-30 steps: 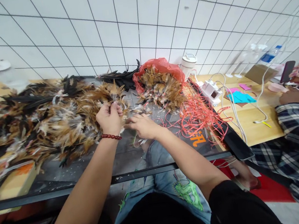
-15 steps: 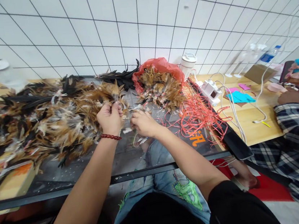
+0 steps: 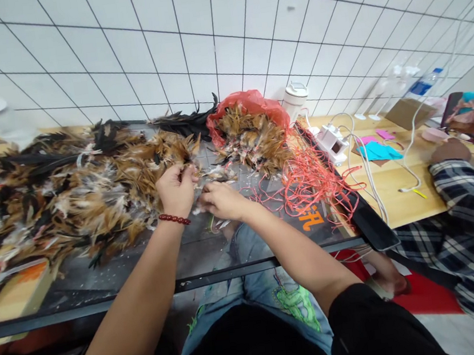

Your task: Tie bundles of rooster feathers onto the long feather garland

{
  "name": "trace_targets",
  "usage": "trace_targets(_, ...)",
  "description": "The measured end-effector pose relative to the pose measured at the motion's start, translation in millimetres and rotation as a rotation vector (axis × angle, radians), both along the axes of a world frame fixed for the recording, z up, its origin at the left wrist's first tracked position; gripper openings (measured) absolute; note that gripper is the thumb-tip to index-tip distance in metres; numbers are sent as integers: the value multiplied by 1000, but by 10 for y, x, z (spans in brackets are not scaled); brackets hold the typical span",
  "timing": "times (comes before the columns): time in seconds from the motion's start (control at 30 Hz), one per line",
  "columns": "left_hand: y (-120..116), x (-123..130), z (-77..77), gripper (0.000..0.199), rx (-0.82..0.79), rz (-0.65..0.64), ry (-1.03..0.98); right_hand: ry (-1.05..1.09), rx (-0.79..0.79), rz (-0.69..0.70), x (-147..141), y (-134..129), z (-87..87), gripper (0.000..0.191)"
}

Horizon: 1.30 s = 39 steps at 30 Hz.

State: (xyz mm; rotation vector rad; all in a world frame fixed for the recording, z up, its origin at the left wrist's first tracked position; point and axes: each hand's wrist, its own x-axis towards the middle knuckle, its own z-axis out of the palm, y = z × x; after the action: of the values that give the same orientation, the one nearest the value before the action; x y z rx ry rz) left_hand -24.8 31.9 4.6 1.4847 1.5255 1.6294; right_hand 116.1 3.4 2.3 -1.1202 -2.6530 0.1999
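1. the left hand (image 3: 176, 191) is closed up small, thumb against fingers, and it pinches a little tuft of feathers (image 3: 191, 150).
2. the right hand (image 3: 222, 201) is just beside it, low over the table, with its fingers bent. i cannot tell if it holds anything.
3. a big feather pile (image 3: 91, 189), brown, black and white, lies to the left of both hands, and the left hand is at its edge.
4. the dark table top (image 3: 203, 253) has white bits on it. at its right side are orange marks (image 3: 312, 218) and a tangle of red string (image 3: 315, 182).
5. behind is a wall (image 3: 194, 10) of white tiles with dark lines.
6. to the right is a pale wooden table (image 3: 410, 179) with blue paper (image 3: 379, 151). a person's checked sleeve (image 3: 458, 185) is there.
7. a red bag (image 3: 253, 101) sits open near the wall, full of brown feathers (image 3: 254, 143).
8. a white cup (image 3: 295, 100) with a lid stands beside it, and its inside is hidden.
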Motion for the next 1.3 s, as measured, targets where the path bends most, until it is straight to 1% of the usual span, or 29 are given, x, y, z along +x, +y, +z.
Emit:
trace_targets(0.1,27,-10,79,16,10,25,-180,-23,100,-59,-28,-29,-3,21)
trace_targets(0.13,39,-27,110,16,26,52,-240,-17,138,-53,-33,-38,6,21)
trace_targets(0.2,65,-73,163,17,73,110,-344,15,185,26,-56,-58,24,23)
trace_targets(0.3,98,-129,192,17,140,156,-428,38,179,187,-134,-86,32,21)
trace_targets(0.37,107,-136,177,18,151,143,-438,27,142,215,-179,-94,28,20)
trace_targets(0.47,110,-114,133,22,136,121,-426,19,95,182,-167,-80,21,19)
trace_targets(0.57,115,-96,103,23,146,126,-410,20,99,160,-90,-47,1,20)
trace_targets(0.7,119,-96,108,22,132,150,-379,51,102,173,-36,-21,-36,21)
trace_targets(0.87,109,-92,129,23,123,155,-367,103,92,171,-71,-49,-31,23)
trace_targets(0.97,115,-91,120,23,131,151,-368,103,79,132,-107,-70,-27,21)
trace_targets(1.07,127,-93,111,21,127,151,-372,64,37,55,-138,-77,-39,28)
trace_targets(1.17,131,-86,112,19,103,138,-385,36,-2,0,-130,-67,-50,22)
trace_targets(1.23,124,-75,115,18,66,109,-398,68,26,-49,-95,-45,-49,20)
trace_targets(1.3,106,-59,119,18,8,51,-400,146,52,-116,-45,-4,-47,21)
